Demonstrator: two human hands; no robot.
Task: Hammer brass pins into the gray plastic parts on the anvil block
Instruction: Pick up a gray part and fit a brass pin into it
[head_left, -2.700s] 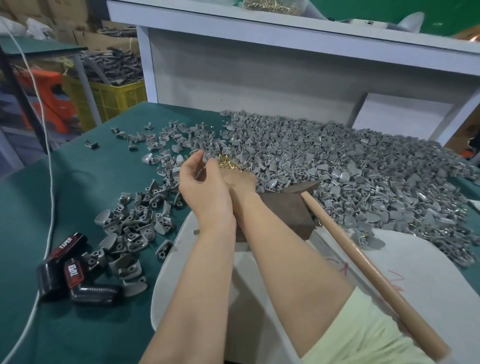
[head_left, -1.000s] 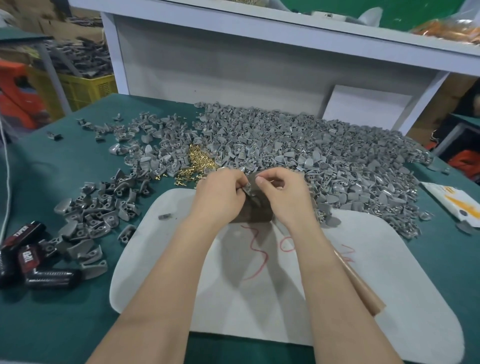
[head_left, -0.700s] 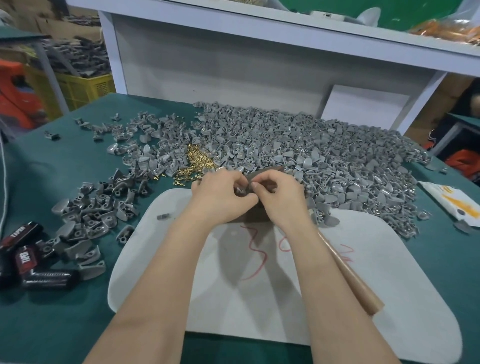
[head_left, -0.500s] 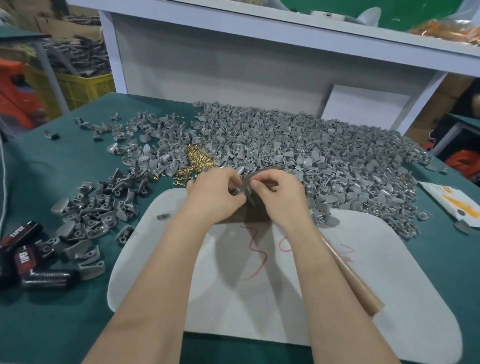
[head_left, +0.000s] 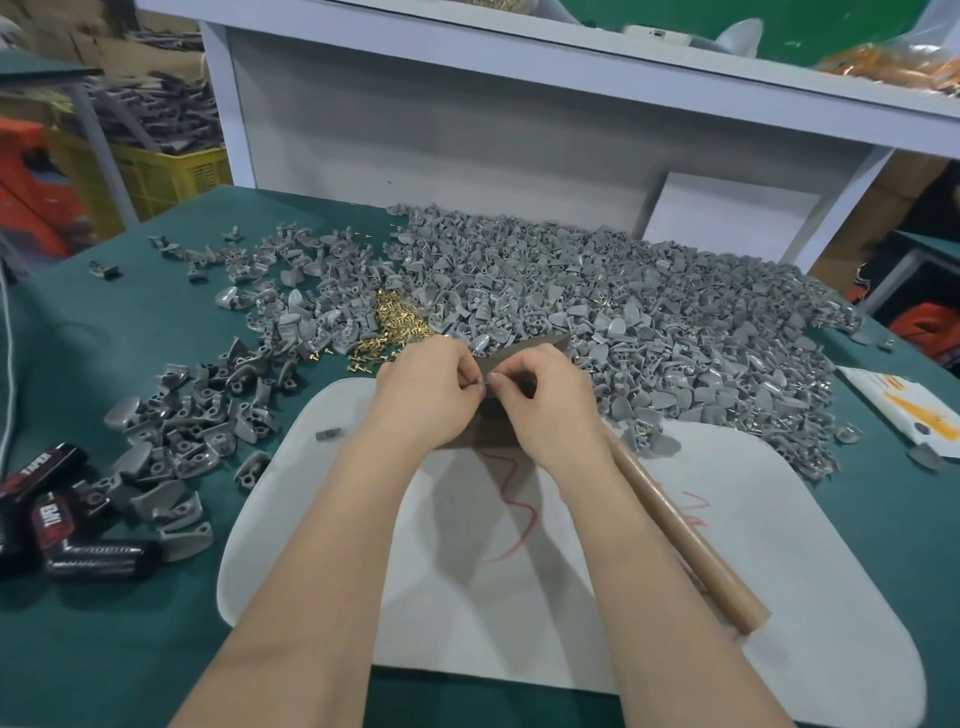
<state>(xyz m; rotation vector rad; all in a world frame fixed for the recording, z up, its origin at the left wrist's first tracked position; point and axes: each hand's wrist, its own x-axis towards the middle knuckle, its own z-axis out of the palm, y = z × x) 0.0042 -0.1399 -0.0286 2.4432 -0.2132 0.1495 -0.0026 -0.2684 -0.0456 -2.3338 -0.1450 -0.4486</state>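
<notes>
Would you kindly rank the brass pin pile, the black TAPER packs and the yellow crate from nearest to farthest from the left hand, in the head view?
1. Brass pin pile, just beyond the left hand.
2. Black TAPER packs, table's left edge.
3. Yellow crate, off the table, far back left.

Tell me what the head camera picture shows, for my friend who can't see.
The left hand and right hand pinch a small gray part together over a brown anvil block on a white mat. Behind them lie a big heap of gray plastic parts and a little pile of brass pins; a wooden hammer handle lies by the right forearm.
</notes>
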